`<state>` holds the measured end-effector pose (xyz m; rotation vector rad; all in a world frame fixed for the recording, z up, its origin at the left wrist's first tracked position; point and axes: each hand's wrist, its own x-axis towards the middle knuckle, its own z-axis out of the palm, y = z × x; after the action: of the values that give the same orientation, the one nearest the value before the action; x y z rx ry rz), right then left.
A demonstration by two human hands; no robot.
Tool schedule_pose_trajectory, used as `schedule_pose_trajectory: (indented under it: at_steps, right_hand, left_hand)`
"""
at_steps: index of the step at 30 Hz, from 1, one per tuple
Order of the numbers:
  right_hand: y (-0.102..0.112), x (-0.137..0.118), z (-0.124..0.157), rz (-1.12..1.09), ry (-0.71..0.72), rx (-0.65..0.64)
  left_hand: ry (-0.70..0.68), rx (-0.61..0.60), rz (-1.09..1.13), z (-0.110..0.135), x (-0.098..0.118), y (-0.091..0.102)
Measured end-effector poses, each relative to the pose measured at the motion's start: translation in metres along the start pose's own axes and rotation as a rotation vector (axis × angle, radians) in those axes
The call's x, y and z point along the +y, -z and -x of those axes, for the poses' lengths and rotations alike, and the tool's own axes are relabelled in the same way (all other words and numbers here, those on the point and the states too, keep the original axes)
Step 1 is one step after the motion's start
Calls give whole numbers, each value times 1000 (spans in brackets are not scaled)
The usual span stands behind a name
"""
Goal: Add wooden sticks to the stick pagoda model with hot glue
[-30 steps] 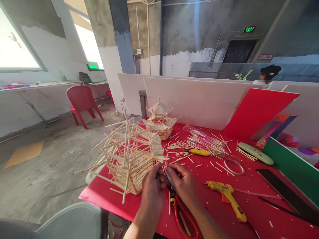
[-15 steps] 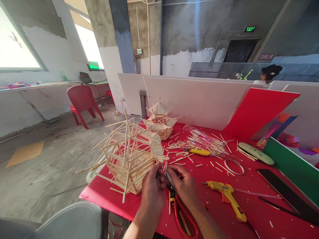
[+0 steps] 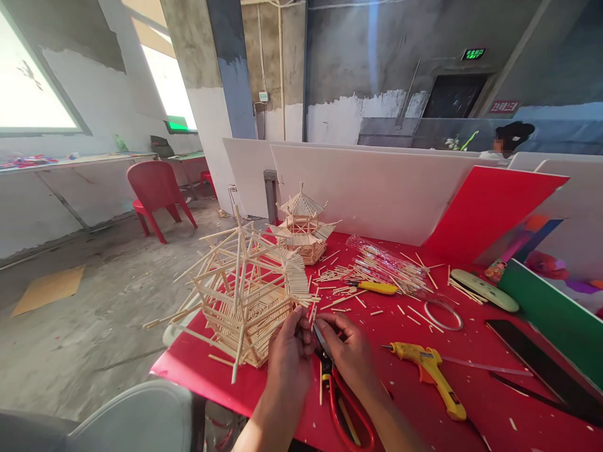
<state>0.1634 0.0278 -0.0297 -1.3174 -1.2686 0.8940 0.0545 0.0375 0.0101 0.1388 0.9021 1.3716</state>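
Note:
Short thin wooden sticks stick up at the fingertips of my left hand, whose fingers are curled closed. Close beside it, my right hand is closed at the blade end of red-handled scissors. Their loops hang down toward the table's front edge, and my fingers partly hide the blades. Left of my hands stands an open pavilion frame of round wooden sticks, with a slatted floor and a partly slatted roof side. Behind it, a smaller two-roofed stick pavilion stands on the red table.
Loose sticks and a plastic bag of sticks lie beyond my hands, with a yellow utility knife. To the right are a yellow glue gun, a roll of clear tape and a long green case. White boards border the back.

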Motion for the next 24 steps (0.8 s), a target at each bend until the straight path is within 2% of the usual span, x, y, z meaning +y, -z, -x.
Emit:
schedule_pose_trajectory:
  at_steps: [24]
  right_hand:
    - [0,-5,0,-10,-15,-2]
  left_hand:
    - [-21,-1,-7,0,0,0]
